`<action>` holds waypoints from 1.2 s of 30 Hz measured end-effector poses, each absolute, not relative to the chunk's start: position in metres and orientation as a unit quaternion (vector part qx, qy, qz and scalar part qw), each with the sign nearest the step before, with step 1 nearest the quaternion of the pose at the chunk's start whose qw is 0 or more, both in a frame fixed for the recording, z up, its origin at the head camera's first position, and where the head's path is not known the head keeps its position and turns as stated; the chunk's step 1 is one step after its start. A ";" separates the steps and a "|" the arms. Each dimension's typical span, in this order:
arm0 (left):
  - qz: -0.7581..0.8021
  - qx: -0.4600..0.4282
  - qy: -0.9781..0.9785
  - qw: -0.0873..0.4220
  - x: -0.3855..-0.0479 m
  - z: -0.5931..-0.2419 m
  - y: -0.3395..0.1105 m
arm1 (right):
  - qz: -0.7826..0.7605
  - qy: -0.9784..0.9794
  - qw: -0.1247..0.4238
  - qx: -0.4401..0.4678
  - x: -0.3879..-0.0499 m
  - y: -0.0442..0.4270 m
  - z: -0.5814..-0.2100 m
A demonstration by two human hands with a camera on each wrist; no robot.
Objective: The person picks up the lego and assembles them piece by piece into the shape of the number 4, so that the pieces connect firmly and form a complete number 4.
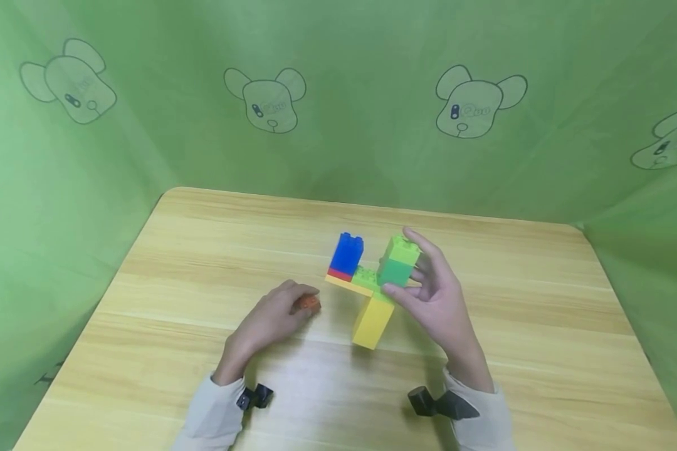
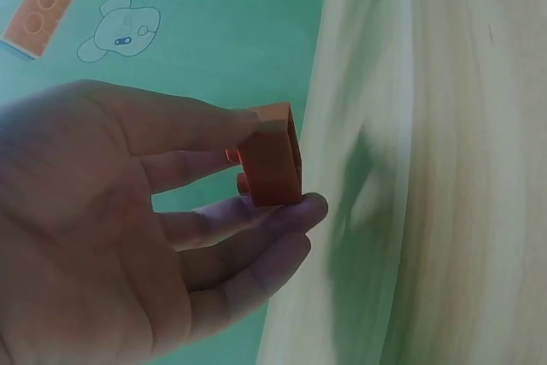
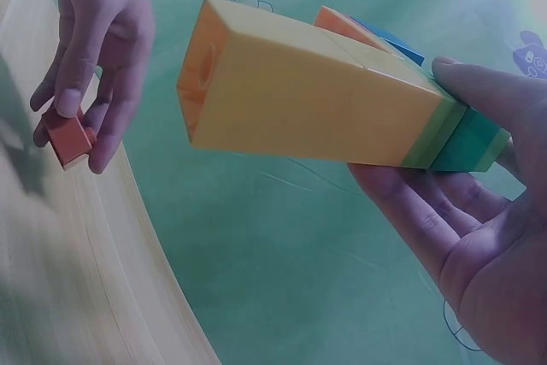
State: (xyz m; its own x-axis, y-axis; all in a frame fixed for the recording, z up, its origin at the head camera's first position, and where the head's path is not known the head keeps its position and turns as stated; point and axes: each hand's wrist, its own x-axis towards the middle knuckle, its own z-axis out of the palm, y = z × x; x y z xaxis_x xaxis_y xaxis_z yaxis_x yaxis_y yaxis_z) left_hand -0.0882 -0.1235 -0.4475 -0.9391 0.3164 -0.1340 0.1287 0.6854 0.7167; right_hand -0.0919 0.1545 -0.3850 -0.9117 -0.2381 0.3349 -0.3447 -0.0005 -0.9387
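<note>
Between thumb and fingers my left hand (image 1: 273, 316) pinches a small orange-red toy brick (image 2: 272, 158); its studs face the palm in the left wrist view. My right hand (image 1: 437, 300) grips a built piece of joined toy bricks by its green bricks (image 1: 397, 263). Below these a tall yellow block (image 3: 308, 87) points down and toward me. A flat plate carries a blue brick (image 1: 347, 252) over a thin red layer (image 1: 340, 275) at the far left end, with a light green studded brick (image 1: 365, 277) between. The two hands are apart, the piece held above the table.
A wood-grain table (image 1: 175, 250) lies under both hands. Behind it and at the sides hangs a green cloth (image 1: 350, 169) printed with bear heads. A small black camera (image 1: 254, 396) sits on the left wrist, and another black camera (image 1: 442, 403) on the right.
</note>
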 end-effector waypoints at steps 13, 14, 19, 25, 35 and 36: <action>0.459 0.088 0.877 0.114 -0.091 -0.443 -0.124 | 0.668 -0.717 0.037 0.194 -0.091 0.156 -0.385; 0.466 0.086 0.873 0.112 -0.092 -0.443 -0.124 | 0.668 -0.717 0.037 0.196 -0.091 0.156 -0.385; 0.490 0.088 0.862 0.092 -0.093 -0.442 -0.125 | 0.669 -0.715 0.037 0.199 -0.091 0.156 -0.385; 0.514 0.107 0.849 0.058 -0.093 -0.439 -0.125 | 0.671 -0.712 0.033 0.205 -0.089 0.157 -0.388; 0.586 0.106 0.802 -0.033 -0.093 -0.428 -0.121 | 0.667 -0.717 0.038 0.197 -0.085 0.159 -0.390; 0.592 0.107 0.798 -0.038 -0.093 -0.426 -0.120 | 0.670 -0.715 0.039 0.198 -0.085 0.159 -0.390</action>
